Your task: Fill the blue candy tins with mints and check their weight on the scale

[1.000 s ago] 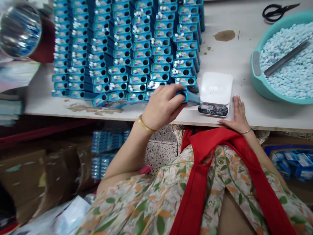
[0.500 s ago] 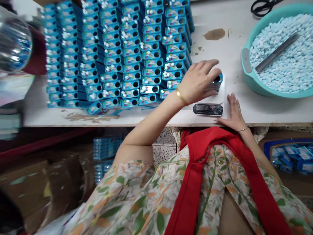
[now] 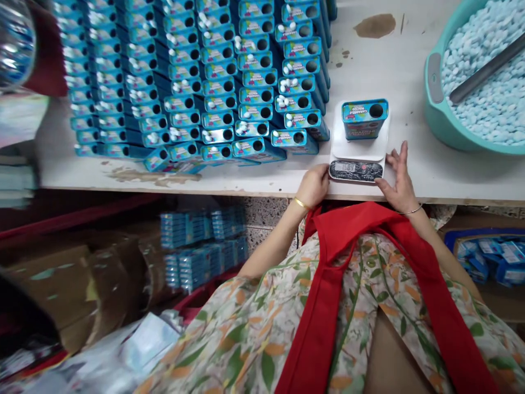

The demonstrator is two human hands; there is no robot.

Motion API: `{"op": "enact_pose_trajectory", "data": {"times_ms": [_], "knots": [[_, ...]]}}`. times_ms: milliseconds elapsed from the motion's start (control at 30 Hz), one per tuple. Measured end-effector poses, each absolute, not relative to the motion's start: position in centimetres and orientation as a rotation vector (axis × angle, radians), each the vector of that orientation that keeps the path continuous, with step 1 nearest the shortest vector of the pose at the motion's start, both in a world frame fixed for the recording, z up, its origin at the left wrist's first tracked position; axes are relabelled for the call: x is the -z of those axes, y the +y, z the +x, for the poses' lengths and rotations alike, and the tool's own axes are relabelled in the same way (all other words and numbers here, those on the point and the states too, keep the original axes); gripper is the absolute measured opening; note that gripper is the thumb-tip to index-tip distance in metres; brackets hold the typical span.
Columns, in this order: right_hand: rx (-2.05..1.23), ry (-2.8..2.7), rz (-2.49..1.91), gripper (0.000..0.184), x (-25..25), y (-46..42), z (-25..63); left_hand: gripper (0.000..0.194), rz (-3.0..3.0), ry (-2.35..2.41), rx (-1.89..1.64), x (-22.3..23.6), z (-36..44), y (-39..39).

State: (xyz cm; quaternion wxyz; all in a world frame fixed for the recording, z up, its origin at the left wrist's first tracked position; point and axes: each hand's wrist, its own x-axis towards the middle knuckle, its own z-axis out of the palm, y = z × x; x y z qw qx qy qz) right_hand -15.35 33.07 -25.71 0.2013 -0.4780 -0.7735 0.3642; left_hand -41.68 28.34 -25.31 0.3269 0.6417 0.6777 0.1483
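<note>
A blue candy box [image 3: 364, 119] with a round hole in its top stands upright on the white digital scale [image 3: 338, 143]. Digits show on the scale's display, too small to read surely. My left hand [image 3: 313, 186], wearing a gold bangle, is curled closed against the scale's front left edge. At the right edge, my right hand [image 3: 400, 180] has its fingers spread, with the thumb at the front corner. Rows of similar blue boxes [image 3: 289, 138] fill the table to the left, many with small white candies on top.
A turquoise tub [image 3: 435, 117] of pale blue candies, with a dark grey scoop-like bar [image 3: 488, 68] in it, stands at right. A shiny metal container [image 3: 16, 46] is at far left. Below the table are stacked blue packs [image 3: 205, 246] and a bin of blue packets [image 3: 492, 260].
My left hand carried a blue candy box from the rows onto the scale, let go and drew back to its left edge. The display has changed. My right hand stays beside the scale.
</note>
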Motion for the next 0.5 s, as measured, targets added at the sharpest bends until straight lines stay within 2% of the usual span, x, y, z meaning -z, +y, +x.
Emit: {"op": "enact_pose_trajectory", "data": {"times_ms": [300,400,500], "knots": [[-1.036,-2.208,-1.362,0.114,24.0,31.7,-13.6,0.027,1.76,1.718,-0.323,24.6,-40.0,27.4],[-1.054,-2.21,-1.398,0.107,23.6,31.4,-13.1,0.029,1.779,1.684,-0.29,24.7,-40.3,27.3],[-0.924,-2.165,-1.49,0.095,23.2,31.3,-13.4,0.028,1.802,1.724,-0.342,24.3,-40.8,27.4]]}}
